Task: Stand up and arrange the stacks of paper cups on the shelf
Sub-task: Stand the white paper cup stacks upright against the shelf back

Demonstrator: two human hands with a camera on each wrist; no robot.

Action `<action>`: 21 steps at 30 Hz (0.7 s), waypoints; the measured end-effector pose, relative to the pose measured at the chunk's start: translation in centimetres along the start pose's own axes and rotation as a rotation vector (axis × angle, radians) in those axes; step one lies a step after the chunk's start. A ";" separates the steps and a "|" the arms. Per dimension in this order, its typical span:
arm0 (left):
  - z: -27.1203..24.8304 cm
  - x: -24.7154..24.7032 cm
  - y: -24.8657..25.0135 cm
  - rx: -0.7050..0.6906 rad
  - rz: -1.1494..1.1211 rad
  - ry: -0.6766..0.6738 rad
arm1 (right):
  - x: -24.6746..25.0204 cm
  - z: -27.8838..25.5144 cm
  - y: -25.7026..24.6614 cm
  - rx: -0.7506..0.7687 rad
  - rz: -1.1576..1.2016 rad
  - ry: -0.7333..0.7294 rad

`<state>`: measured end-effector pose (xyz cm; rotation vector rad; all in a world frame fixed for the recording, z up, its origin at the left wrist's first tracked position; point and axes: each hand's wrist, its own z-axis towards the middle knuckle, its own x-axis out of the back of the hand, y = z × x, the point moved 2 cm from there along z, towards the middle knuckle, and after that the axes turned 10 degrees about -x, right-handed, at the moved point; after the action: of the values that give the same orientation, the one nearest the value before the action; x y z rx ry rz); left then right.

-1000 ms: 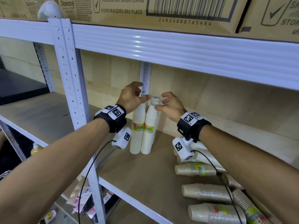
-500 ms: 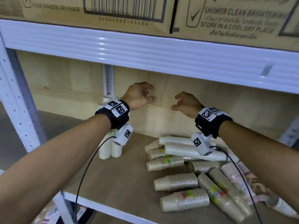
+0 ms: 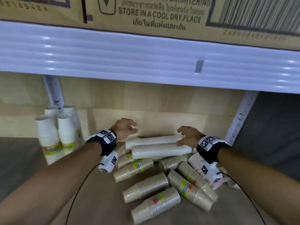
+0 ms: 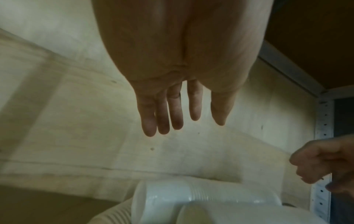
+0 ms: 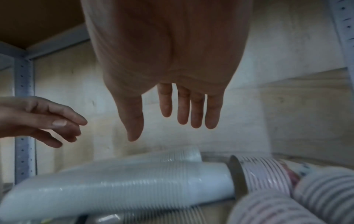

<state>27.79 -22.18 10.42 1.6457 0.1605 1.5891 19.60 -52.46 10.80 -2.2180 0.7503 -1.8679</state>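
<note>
Your left hand (image 3: pixel 124 128) and right hand (image 3: pixel 189 136) hover above the two fallen white cup stacks (image 3: pixel 159 151) on the shelf (image 3: pixel 97 200), fingers (image 4: pixel 162 115) loose, gripping nothing; four upright stacks (image 3: pixel 56 135) stand left of them.

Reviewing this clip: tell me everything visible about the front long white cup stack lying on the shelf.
The front long white cup stack is a long sleeve of nested plain white cups, ribbed with rims and glossy. It lies on its side atop the heap of beige stacks, just in front of a second white stack. The right hand reaches over its right end; whether they touch is unclear. The left hand hovers above, apart.
</note>
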 end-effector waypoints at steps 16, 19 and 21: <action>1.1 -3.8 -2.8 0.082 0.170 -0.342 | -3.6 2.8 3.2 0.030 -0.135 -0.092; 1.1 -4.1 -3.1 0.066 0.178 -0.327 | -3.9 3.4 3.2 0.049 -0.152 -0.096; 1.3 -4.3 -3.1 0.053 0.185 -0.312 | -4.2 3.9 3.5 0.049 -0.158 -0.089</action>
<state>29.41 -23.31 5.37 1.9728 -0.1159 1.4472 21.91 -54.28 4.77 -2.3734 0.5221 -1.8192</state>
